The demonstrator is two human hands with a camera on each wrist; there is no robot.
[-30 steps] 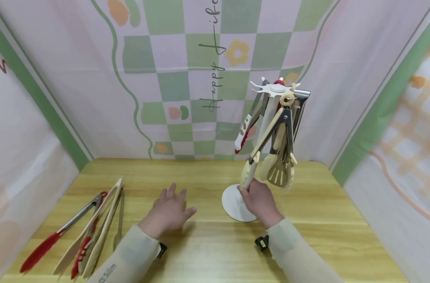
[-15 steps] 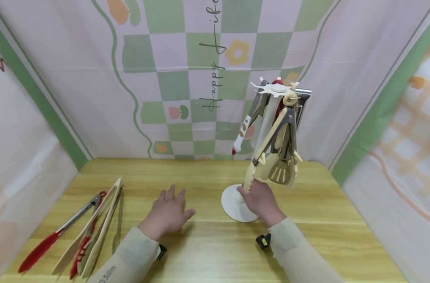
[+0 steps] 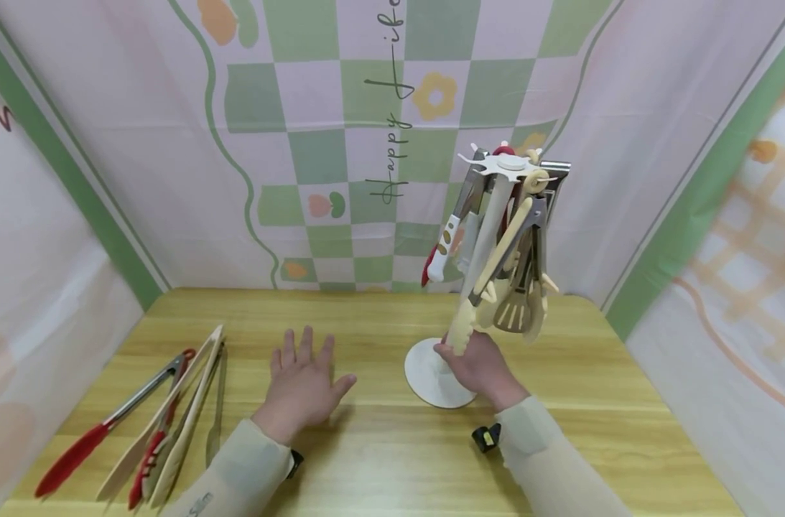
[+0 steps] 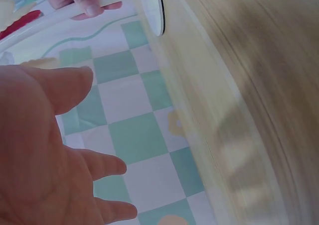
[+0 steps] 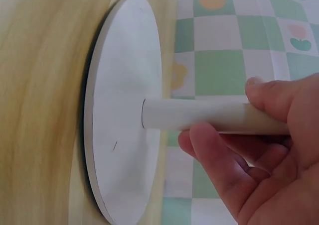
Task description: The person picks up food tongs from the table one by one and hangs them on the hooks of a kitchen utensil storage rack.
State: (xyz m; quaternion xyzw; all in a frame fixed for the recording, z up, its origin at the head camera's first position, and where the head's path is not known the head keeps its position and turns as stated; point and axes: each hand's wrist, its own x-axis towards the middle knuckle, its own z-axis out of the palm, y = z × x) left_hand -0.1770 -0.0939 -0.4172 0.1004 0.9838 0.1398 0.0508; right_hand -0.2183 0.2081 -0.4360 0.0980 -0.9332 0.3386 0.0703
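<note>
Low on the pole of a white utensil stand [image 5: 174,114], my right hand [image 3: 488,368] grips with thumb and curled fingers. The stand's round base [image 3: 424,370] is on the table, its rim showing dark underneath in the right wrist view. Several tongs hang from the hooked top [image 3: 510,164]. Cream tongs [image 3: 503,248] hang in front, partly covering the pole, and tongs with a white patterned grip [image 3: 445,244] hang at the left. My left hand [image 3: 302,393] is over the table left of the base, fingers spread, holding nothing.
Several more tongs lie at the table's left: red-tipped metal tongs [image 3: 110,420], long wooden-looking tongs [image 3: 188,420] and others partly hidden beneath. A patterned cloth [image 3: 373,93] hangs behind the wooden table [image 3: 373,459].
The hanging tongs have swung a little round the pole, the cream pair drifting right. My right wrist has shifted slightly right. My left hand's fingers have straightened and moved slightly away from me.
</note>
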